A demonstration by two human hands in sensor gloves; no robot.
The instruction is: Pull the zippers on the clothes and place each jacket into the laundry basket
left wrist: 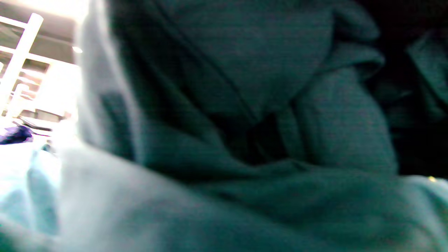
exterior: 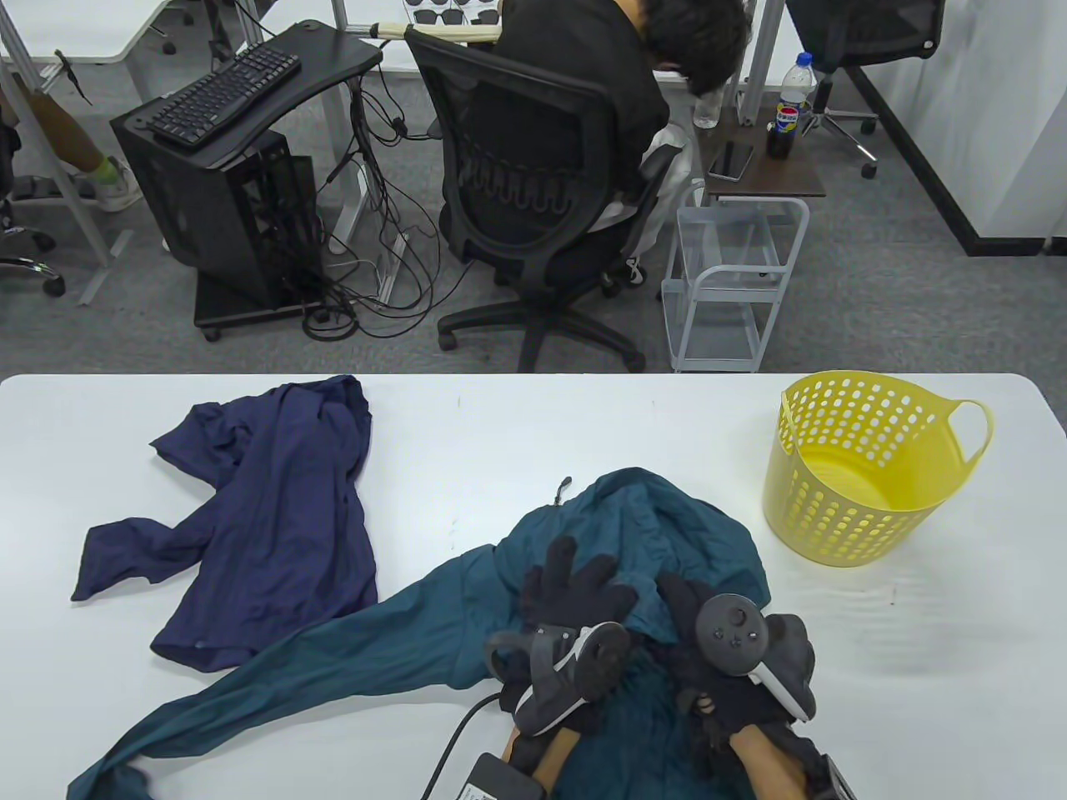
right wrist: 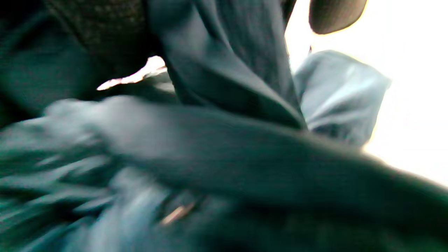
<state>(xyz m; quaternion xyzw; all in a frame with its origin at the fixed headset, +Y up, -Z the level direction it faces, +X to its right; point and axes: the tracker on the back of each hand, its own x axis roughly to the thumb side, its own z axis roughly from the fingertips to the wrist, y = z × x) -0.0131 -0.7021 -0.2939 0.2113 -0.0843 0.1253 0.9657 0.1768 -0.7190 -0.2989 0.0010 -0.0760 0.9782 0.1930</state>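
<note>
Teal jacket (left wrist: 266, 105), blurred folds filling frame, dark seam running diagonally; purple cloth (left wrist: 15, 134) and white posts (left wrist: 19, 56) at left edge.

You have bare counter (exterior: 517, 425) between the teal jacket (exterior: 617, 533) and the yellow basket (exterior: 859, 467), whose mouth is open from above. To your left the navy jacket (exterior: 275, 517) sprawls, nearly touching the teal sleeve.
</note>
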